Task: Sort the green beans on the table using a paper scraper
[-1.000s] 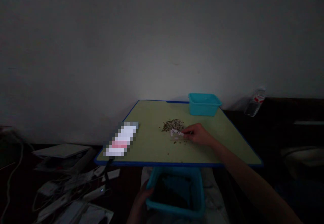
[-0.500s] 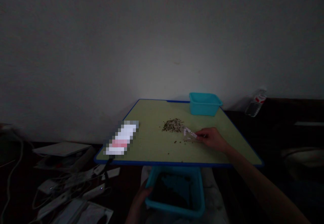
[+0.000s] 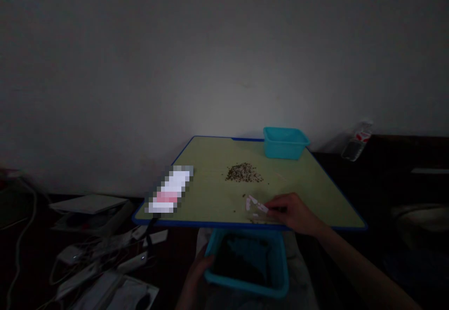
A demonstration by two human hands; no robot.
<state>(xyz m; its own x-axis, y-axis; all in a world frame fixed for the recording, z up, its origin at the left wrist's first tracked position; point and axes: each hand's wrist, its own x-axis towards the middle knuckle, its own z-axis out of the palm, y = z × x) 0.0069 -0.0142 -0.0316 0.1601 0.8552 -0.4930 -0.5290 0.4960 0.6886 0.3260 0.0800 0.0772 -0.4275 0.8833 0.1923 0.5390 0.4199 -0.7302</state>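
Note:
Pinched in my right hand (image 3: 293, 212) is a thin, see-through piece with white and pink print, like a plastic card (image 3: 258, 204). It is low over the table's near part, with a few dark grains beside it. Beyond it lies a heap of mixed dark and pale grains (image 3: 242, 173), too small to name. My left hand (image 3: 199, 269) grips the left rim of a blue plastic basin (image 3: 245, 291) below the table's front edge. Dark contents cover part of that basin's floor. The fingers beneath its rim are partly hidden.
A pale folding table (image 3: 206, 153) with a blue edge stands against the wall. At its back right is another blue basin (image 3: 285, 149). A lit phone (image 3: 170, 191) leans at the left. Cables and chargers (image 3: 131, 263) clutter the lower left; a bottle (image 3: 357, 142) lies right.
My right hand has drawn the card-like piece from the heap toward the table's front edge, and some grains have come along. My left hand still grips the basin.

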